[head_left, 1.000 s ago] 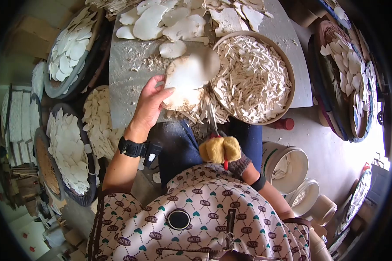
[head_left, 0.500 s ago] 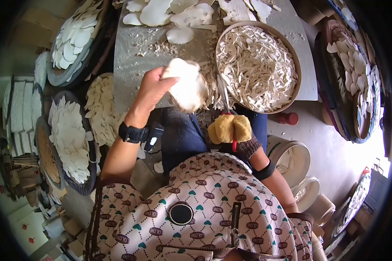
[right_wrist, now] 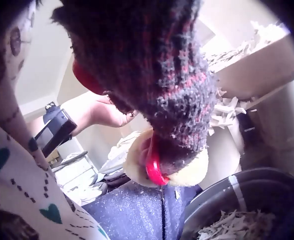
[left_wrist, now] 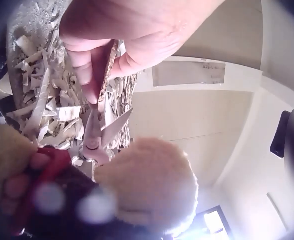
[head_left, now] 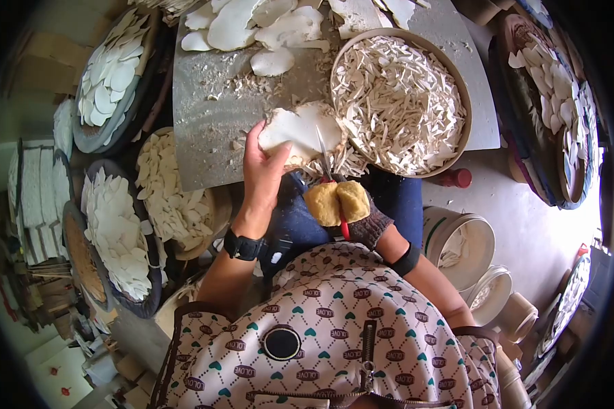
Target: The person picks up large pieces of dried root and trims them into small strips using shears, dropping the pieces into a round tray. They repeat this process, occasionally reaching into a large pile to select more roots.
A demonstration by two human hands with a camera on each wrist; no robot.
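My left hand pinches a flat white slice with a rough brown edge, thumb on top and fingers beneath. In the left wrist view the slice shows edge-on, its lower end at the spread scissor blades. My right hand, in a dark knitted glove that leaves the fingertips bare, grips the red-handled scissors. Fuzzy yellow padding wraps the fingers and handles, hiding most of the grip. In the head view one blade lies over the slice's right part.
Right of the slice stands a round tub heaped with white strips. More slices lie at the back of the grey metal table. Slice-filled trays flank the left side. White buckets stand at the lower right, near a red-capped object.
The left hand has turned the slice, tilted and blurred half a second ago, and brought it to the scissors. The scissors have shifted slightly left and now overlap it.
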